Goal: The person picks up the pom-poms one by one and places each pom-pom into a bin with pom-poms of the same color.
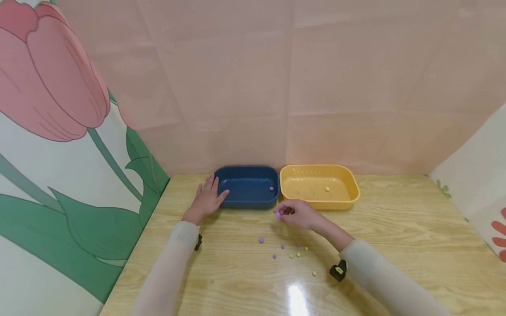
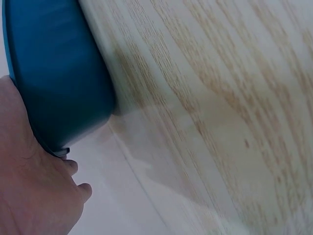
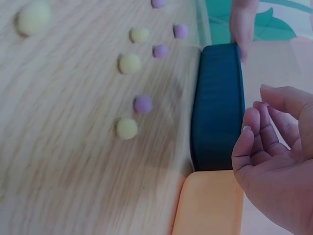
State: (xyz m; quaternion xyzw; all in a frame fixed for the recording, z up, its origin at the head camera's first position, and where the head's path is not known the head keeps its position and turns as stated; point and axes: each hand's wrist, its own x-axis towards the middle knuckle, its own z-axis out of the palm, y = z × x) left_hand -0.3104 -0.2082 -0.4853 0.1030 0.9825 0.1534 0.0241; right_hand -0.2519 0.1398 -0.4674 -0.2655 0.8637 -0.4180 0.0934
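My left hand (image 1: 205, 197) rests at the left end of the dark blue tray (image 1: 247, 205), fingers fairly straight along the rim and thumb over the front corner. In the left wrist view that hand (image 2: 34, 191) overlaps the tray's edge. Just in front of the gap between the trays, my right hand (image 1: 298, 213) pinches a small purple ball (image 1: 277, 215) at its fingertips. The right wrist view shows the right hand's (image 3: 279, 142) curled fingers beside the blue tray (image 3: 217, 107), with the ball hidden there. One purple ball (image 1: 271, 188) lies inside the blue tray.
To the right of the blue tray stands a yellow tray (image 1: 316, 204) holding a yellow ball (image 1: 327, 189). Several loose purple balls (image 1: 261, 239) and yellow balls (image 1: 314, 273) are scattered over the wooden table (image 1: 221, 272). A pink-covered wall (image 1: 237, 109) rises behind the trays.
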